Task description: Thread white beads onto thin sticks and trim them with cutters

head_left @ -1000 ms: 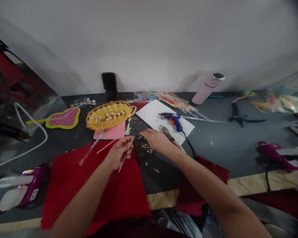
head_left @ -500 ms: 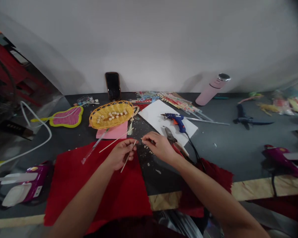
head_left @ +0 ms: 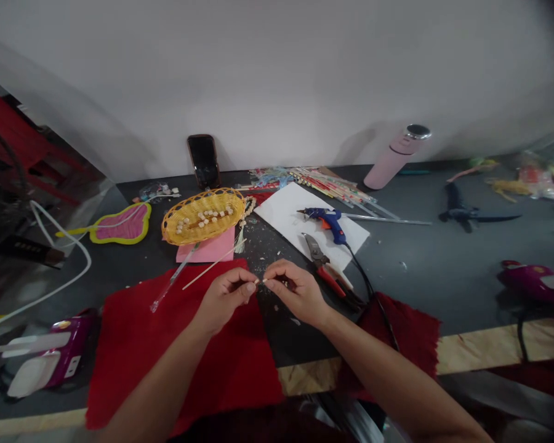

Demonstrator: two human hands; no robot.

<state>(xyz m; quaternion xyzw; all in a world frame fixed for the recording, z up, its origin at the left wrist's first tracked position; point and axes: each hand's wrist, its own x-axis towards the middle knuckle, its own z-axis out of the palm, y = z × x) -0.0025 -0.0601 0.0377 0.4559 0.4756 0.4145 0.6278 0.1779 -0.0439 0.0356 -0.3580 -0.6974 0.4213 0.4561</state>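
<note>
Person's left hand [head_left: 228, 294] pinches a small pale piece [head_left: 257, 282], mostly hidden by the fingers. Right hand [head_left: 295, 289] pinches a tiny pale bit [head_left: 264, 281] just beside it; can't tell if they touch. Red cloth [head_left: 180, 351] under left hand; thin stick [head_left: 214, 264] just beyond, then yellow basket [head_left: 203, 235] with pale lumps [head_left: 207, 214]. Cutters [head_left: 322, 258] right of right hand; blue glue gun [head_left: 331, 219] farther beyond, on white paper [head_left: 284, 209].

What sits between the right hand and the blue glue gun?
In the head view, red-handled cutters lie between the right hand and the blue glue gun, partly over the white paper.
</note>
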